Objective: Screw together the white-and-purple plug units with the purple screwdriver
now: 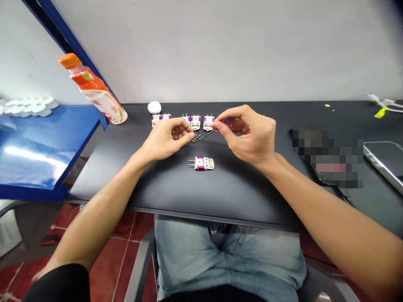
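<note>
My right hand (252,132) grips a screwdriver (209,133), its thin dark shaft slanting down to the left. The tip is at a small pile of screws (197,138) on the black table. My left hand (166,136) is beside the pile, its fingers curled and the thumb tip close to the index finger. Whether a screw is between them is too small to make out. Nearer to me lies a white and purple plug core (204,163), its metal pins pointing left. Behind my hands stand several similar plug cores (195,122) in a row, some partly hidden by my left hand.
A white rounded case (154,108) sits behind the row. An orange-capped bottle (99,94) stands at the left, beside a blue surface (40,147). To the right are a blurred dark object (327,155), a flat device (385,161) and a white cable (385,102) with a yellow tag.
</note>
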Tool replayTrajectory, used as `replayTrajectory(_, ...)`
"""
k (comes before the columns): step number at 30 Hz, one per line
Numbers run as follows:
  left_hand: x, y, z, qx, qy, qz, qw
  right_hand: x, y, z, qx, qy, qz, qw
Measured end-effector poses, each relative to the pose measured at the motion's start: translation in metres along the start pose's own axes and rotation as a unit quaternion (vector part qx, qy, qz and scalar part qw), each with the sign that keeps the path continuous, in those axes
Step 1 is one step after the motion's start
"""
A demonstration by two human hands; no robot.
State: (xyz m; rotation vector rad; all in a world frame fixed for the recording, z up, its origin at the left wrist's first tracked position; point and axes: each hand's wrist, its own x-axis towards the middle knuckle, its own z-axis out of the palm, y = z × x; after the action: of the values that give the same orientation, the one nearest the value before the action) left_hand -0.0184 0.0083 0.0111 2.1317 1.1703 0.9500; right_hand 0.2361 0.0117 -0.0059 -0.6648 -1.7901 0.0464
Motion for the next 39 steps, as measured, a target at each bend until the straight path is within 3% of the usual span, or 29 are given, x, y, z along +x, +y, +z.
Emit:
replayTrajectory(18,-0.002,-0.008,0.010,0.088,-0.035,0.014,0.995,0.002,-0.005,-0.001,-0.018,0.013,-0.024,0.999)
replayTrajectory(27,-0.002,-0.006,0.013,0.046,-0.039,0.012,0.998,0.004,-0.020,-0.003,0.020,0.039,-0.044,0.998)
replayTrajectory(31,-0.002,-0.005,0.013,0.033,-0.035,0.019,0.999,0.005,-0.022,-0.004,0.023,0.029,-0.024,0.999)
replayTrajectory(39,-0.003,-0.003,0.013,0.036,-0.054,0.068,0.996,0.011,-0.022,-0.008,0.038,-0.003,-0.053,0.998)
